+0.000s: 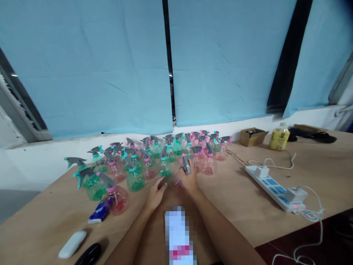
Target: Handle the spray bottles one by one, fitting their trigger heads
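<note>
My right hand (189,179) grips a pink spray bottle (186,165) near its neck. The grey trigger head shows above the fingers, while the pinkish body is blurred and partly hidden by the hand. My left hand (154,195) is held low over the table with thumb and fingers apart and nothing between them. Just beyond it stands a green spray bottle (164,168). Several more green and pink spray bottles with grey heads spread in rows behind both hands, among them a green one (135,180) and a pink one (210,164).
A blue packet (97,213), a pink spray bottle (119,201), a white case (72,244) and a black object (88,254) lie left. A pixelated, phone-shaped object (178,235) is between my arms. Rightward are a power strip (271,189), a box (252,137) and a yellow drink bottle (279,137).
</note>
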The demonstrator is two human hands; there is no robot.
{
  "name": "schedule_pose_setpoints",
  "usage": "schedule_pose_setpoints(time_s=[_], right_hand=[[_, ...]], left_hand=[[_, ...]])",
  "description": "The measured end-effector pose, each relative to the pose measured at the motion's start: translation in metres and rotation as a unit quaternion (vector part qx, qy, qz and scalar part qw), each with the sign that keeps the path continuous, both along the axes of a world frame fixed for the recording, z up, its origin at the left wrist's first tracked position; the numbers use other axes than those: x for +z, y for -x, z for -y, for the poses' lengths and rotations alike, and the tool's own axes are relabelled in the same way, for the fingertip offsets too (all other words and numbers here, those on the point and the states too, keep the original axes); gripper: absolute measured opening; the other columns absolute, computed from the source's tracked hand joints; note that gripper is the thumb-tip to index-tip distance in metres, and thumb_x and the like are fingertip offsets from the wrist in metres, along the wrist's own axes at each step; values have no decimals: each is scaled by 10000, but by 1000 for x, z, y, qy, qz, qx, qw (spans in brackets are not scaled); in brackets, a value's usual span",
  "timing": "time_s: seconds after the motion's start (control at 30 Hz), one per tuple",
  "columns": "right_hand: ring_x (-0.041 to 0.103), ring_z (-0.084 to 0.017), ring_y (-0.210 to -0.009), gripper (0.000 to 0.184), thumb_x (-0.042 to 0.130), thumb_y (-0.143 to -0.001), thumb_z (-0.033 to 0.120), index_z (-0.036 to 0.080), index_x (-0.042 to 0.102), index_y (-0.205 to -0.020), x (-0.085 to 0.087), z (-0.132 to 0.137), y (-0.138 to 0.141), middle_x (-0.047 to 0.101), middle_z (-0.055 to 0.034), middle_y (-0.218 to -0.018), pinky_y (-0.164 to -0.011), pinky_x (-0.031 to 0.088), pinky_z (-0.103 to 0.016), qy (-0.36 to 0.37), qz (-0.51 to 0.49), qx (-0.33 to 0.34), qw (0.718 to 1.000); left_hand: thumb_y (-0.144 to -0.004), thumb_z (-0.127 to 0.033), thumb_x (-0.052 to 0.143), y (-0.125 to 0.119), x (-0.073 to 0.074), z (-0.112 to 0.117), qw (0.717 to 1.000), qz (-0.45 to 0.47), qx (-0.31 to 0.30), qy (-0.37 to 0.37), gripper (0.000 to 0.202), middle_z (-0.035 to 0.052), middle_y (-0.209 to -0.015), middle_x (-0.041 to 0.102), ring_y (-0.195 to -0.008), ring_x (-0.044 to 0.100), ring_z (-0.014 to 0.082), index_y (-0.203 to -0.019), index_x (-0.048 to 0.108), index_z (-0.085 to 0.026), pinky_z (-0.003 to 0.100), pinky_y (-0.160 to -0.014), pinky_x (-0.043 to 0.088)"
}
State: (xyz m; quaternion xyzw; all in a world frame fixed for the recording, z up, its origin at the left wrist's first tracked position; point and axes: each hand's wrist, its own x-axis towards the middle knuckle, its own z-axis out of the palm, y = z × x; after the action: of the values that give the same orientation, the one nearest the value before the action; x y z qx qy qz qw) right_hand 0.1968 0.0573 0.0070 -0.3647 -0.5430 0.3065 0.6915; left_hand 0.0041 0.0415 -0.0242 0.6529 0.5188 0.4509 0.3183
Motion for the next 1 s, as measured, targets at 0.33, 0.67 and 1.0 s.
schedule_pose_setpoints(time_s=[0.33,0.67,1.0], right_hand=[[545,-279,-1219,570,566,-862,265,179,429,-1408,1,-1,5,575,-153,-1318,-1022,426,-418,-48,163,-139,976],[539,-304,-1124,512,530,-873,303,133,403,-1339,-16,-4,-4,556,-174,-1210,-970,440,-505,-94,261,-182,943],[505,-298,-1134,416,473,-921,356,125,454,-1268,-16,-8,0,549,-163,-1150,-963,432,-489,-78,296,-244,920]], left_hand=[[-840,-415,623,-4,5,2,1000,6,-7,-5,477,109,-1333,646,-1257,581,289,-1268,637,-206,457,-1103,407],[-862,-408,571,-4,8,5,999,-36,-3,12,491,90,-1287,676,-1212,611,274,-1311,608,-214,447,-1083,424],[-866,-437,558,-5,10,8,999,-50,4,7,508,105,-1156,716,-1128,641,270,-1318,610,-209,428,-1024,450]])
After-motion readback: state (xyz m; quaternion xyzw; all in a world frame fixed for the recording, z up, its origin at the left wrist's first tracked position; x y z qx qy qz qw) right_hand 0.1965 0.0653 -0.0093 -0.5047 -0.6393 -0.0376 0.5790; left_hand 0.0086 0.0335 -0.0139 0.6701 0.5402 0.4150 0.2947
